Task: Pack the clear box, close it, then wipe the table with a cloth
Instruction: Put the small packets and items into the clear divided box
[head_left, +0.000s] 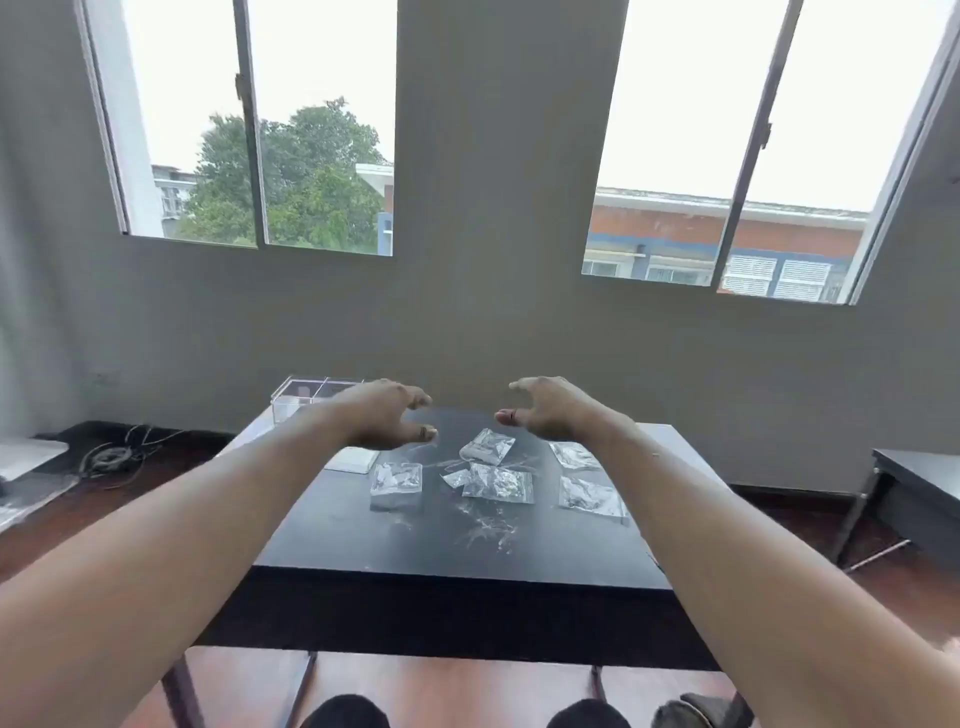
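in the head view, both arms stretched forward over a black table (363, 540). the left hand (384, 415) hovered above the table's far left part, fingers spread and curled a little, thumb apart from them, holding nothing. the right hand (545, 410) mirrored it above the far middle, fingers loose and parted, thumb pointing toward the left hand, also empty. the two hands were near each other with a gap between them.

the clear box (304, 397) stood at the far left corner of the table, just behind the left forearm, which hid part of it; whether its lid was on could not be told. a flat white piece (353, 460) lay on the table just below the left hand; what it was could not be told.

small clear plastic packets lay scattered on the tabletop, apart from the box: one (396, 480) toward the left, one (487, 447) further back under the gap between the hands, one (498, 483) at the middle with a smaller scrap touching its left edge, and two on the right side (574, 457) (592, 496), one nearer than the other. whitish smears (485, 530) marked the dark surface in front of the middle packets.

behind the table stood a grey wall with two windows (260, 124). a tangle of cables (111, 457) lay on the wooden floor at left, and another dark table (919, 483) stood at the right edge.
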